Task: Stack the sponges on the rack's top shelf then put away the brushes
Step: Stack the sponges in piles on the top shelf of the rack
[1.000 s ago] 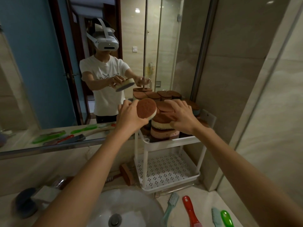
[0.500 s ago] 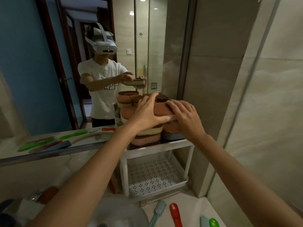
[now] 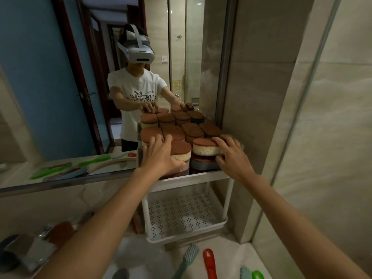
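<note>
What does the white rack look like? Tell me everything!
The rack is white, plastic-looking, and stands upright on the counter in the corner, beside the mirror. Thin posts join its two shelves. The lower shelf is a tray dotted with little holes. The top shelf is packed with stacked sponges. The left hand rests on them, and the right hand grips the top sponge.

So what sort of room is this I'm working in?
Most likely a bathroom: a wall mirror above a counter with a sink basin, stone-look wall tiles, and what looks like a glass shower screen on the right.
</note>
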